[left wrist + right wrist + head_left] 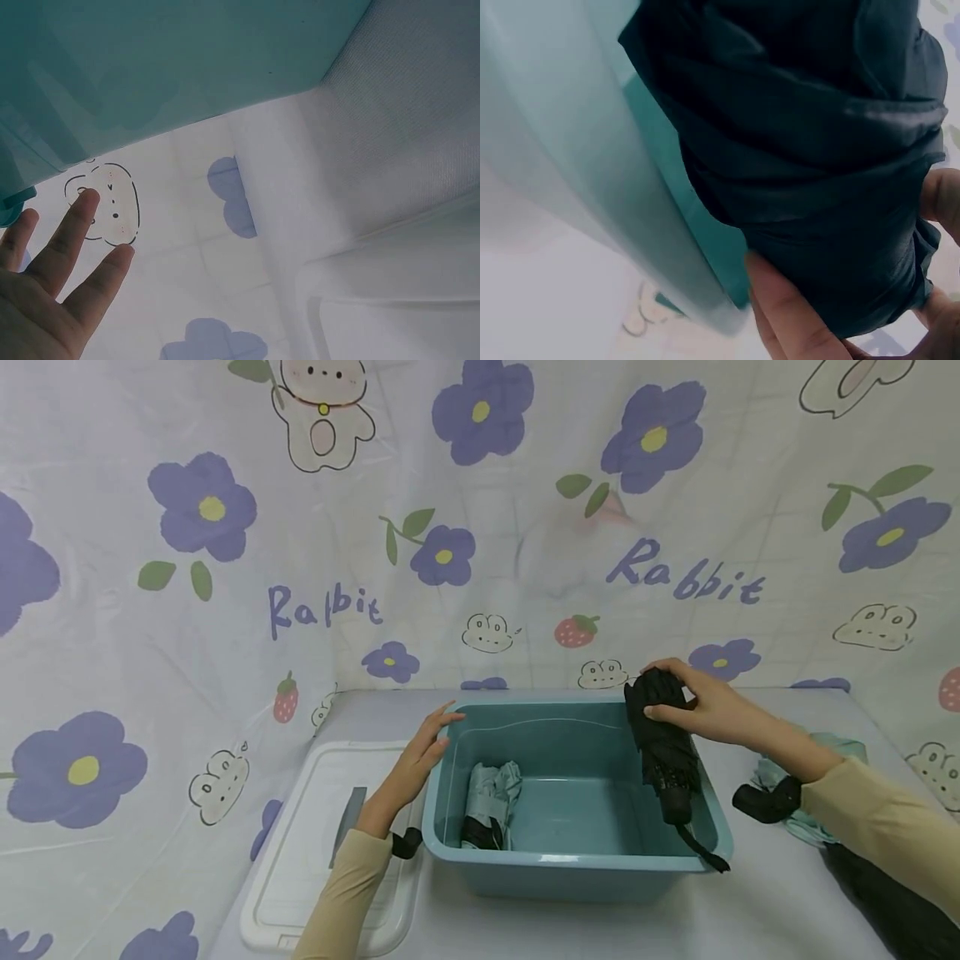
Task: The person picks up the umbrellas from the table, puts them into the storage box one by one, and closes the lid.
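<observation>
Right hand pinching the black umbrella, left hand spread by the bin rim. Strap is draped over that rim, so lowering carelessly could snag it.

I look forward and down from the head; 2 wrist views, much closer, share the bin.

Black folded umbrella, handle end nearest, at the right side of an open teal tub.
</observation>
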Tool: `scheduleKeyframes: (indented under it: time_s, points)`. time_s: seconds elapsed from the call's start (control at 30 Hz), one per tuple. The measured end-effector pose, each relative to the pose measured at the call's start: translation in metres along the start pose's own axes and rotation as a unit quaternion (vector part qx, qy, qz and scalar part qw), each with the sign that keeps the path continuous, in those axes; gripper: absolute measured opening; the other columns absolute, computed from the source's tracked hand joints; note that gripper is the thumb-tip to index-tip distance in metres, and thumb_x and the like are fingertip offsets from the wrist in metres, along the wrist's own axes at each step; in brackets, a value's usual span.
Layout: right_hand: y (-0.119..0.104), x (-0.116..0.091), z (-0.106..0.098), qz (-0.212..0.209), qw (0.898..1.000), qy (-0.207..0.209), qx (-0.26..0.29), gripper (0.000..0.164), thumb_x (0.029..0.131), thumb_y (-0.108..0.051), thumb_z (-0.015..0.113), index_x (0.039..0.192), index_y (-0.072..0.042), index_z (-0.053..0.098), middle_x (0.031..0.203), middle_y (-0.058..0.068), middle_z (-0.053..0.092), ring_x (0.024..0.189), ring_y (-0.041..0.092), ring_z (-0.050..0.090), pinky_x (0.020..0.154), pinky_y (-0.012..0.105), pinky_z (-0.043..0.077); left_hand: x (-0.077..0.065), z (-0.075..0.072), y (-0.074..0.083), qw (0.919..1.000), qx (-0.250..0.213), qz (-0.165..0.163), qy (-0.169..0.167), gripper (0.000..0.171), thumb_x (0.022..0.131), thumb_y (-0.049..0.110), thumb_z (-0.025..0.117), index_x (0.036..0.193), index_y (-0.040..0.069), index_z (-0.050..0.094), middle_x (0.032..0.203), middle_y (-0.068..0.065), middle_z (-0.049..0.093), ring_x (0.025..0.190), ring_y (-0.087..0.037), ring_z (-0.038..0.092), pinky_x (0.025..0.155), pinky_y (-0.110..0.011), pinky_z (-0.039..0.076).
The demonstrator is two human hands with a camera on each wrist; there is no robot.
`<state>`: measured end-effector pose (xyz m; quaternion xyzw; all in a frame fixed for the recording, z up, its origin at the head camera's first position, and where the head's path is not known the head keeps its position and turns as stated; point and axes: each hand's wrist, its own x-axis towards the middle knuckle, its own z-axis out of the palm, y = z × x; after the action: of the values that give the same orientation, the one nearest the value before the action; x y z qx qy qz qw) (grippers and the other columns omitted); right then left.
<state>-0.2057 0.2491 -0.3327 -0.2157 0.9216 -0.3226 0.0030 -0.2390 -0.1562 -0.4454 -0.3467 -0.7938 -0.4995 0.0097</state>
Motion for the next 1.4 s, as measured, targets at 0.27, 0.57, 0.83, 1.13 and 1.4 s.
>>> scheduleKeyframes:
  time_s: [0.27,0.57,0.83,1.13,1.4]
  points:
    - [-0.004,0.006,0.013,-0.008,1.0,0.0,0.01,0.054,0.089,-0.022,0.062,0.134,-0.008,0.037,0.128,0.026,0.047,0.111,0.043,0.052,0.077,0.048,0.052,-0.001,0.001,-0.002,1.0,-0.004,-0.002,0.002,0.04,0.101,0.011,0.031,0.14,0.002,0.035,0.153,-0.017,0.012,0.141,-0.035,0.01,0.104,-0.063,0.019]
    - [-0.008,0.014,0.029,-0.011,1.0,-0.017,0.005,0.053,0.087,-0.027,0.064,0.131,-0.009,0.04,0.127,0.024,0.047,0.111,0.041,0.051,0.082,0.054,0.047,0.0,0.001,-0.001,1.0,-0.005,-0.003,0.001,0.04,0.1,0.008,0.031,0.14,0.008,0.036,0.153,-0.018,0.013,0.141,-0.034,0.013,0.104,-0.062,0.022]
    - [-0.017,0.022,0.044,-0.011,0.998,-0.048,0.029,0.053,0.086,-0.026,0.065,0.129,-0.006,0.041,0.115,0.022,0.052,0.091,0.028,0.058,0.067,0.037,0.05,0.001,0.001,-0.002,1.0,-0.005,0.005,0.001,0.04,0.1,0.01,0.03,0.14,0.009,0.035,0.152,-0.021,0.013,0.14,-0.038,0.014,0.104,-0.062,0.021]
    - [-0.024,0.034,0.059,-0.029,0.997,-0.067,0.028,0.051,0.087,-0.024,0.064,0.128,-0.002,0.041,0.116,0.021,0.053,0.096,0.03,0.057,0.073,0.041,0.047,0.002,0.002,-0.015,1.0,-0.007,0.003,0.002,0.04,0.102,0.018,0.03,0.141,0.009,0.036,0.153,-0.015,0.013,0.141,-0.032,0.013,0.105,-0.062,0.019]
    - [-0.023,0.043,0.075,-0.001,0.992,-0.112,0.05,0.053,0.088,-0.027,0.063,0.13,-0.005,0.039,0.111,0.021,0.053,0.077,0.021,0.055,0.058,0.032,0.045,0.004,0.004,-0.039,1.0,-0.003,0.001,0.008,0.04,0.102,0.019,0.031,0.142,0.014,0.036,0.155,-0.008,0.012,0.142,-0.026,0.011,0.106,-0.06,0.019]
